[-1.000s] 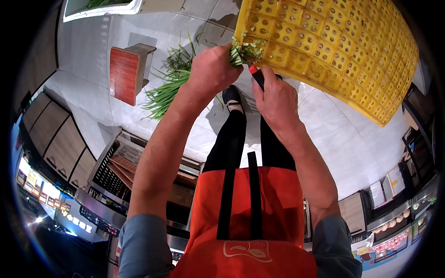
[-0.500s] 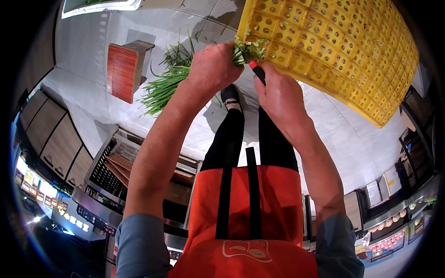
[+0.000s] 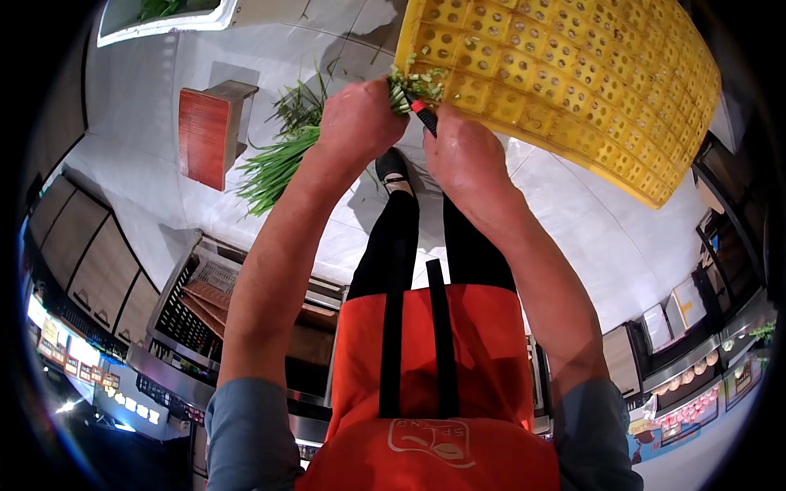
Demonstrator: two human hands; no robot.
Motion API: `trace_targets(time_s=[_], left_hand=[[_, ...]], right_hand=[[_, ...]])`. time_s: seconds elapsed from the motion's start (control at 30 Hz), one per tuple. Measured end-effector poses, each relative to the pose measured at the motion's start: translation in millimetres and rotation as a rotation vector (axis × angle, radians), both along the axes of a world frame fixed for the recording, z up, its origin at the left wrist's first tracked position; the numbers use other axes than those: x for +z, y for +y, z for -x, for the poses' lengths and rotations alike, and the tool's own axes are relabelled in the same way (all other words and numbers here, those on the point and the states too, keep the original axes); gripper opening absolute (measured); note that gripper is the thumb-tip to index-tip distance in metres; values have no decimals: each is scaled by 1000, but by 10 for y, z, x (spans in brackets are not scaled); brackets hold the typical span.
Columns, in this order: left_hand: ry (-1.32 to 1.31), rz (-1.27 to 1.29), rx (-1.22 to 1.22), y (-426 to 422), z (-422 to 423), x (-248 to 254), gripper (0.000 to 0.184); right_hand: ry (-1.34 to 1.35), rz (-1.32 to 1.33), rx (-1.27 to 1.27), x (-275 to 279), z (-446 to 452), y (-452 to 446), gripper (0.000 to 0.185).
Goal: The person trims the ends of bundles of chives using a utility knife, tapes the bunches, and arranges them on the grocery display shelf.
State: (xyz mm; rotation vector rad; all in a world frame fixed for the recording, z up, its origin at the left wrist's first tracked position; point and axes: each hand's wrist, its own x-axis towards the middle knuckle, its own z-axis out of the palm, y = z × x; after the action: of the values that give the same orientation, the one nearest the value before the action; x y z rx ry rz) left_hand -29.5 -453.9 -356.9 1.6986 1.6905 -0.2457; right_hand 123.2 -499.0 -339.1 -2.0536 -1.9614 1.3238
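My left hand [image 3: 360,121] is closed around a bunch of garlic chives [image 3: 278,170]. The long green leaves hang out to the left, and the pale stalk ends stick out on the right of the fist. My right hand [image 3: 465,155] grips a knife by its black handle with a red end [image 3: 424,117]. Its tip is right up against the stalk ends, though the blade itself is hardly visible. Short cut stalk pieces [image 3: 427,83] lie at the near left corner of a yellow perforated crate [image 3: 565,78], just beyond both hands.
A small stool with a red top [image 3: 203,137] stands on the tiled floor to the left. At the upper left is a white box [image 3: 168,24] with greens in it. A rack with a black basket [image 3: 176,299] is at the lower left, and my shoe [image 3: 391,166] shows below the hands.
The whole view has shifted, so the crate, stool and hands appear farther left. Both hands keep their hold on the chives and the knife, with the knife still at the stalk ends.
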Motion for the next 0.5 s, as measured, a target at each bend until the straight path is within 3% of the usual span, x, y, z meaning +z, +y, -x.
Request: trace_targets(time_s=[0.13, 0.5], left_hand=[[23, -66, -2, -37, 42, -84, 24], [-20, -236, 8, -198, 26, -175, 25]], right_hand=[[-18, 99, -5, -6, 48, 70, 19], [-19, 53, -44, -78, 96, -71, 18]])
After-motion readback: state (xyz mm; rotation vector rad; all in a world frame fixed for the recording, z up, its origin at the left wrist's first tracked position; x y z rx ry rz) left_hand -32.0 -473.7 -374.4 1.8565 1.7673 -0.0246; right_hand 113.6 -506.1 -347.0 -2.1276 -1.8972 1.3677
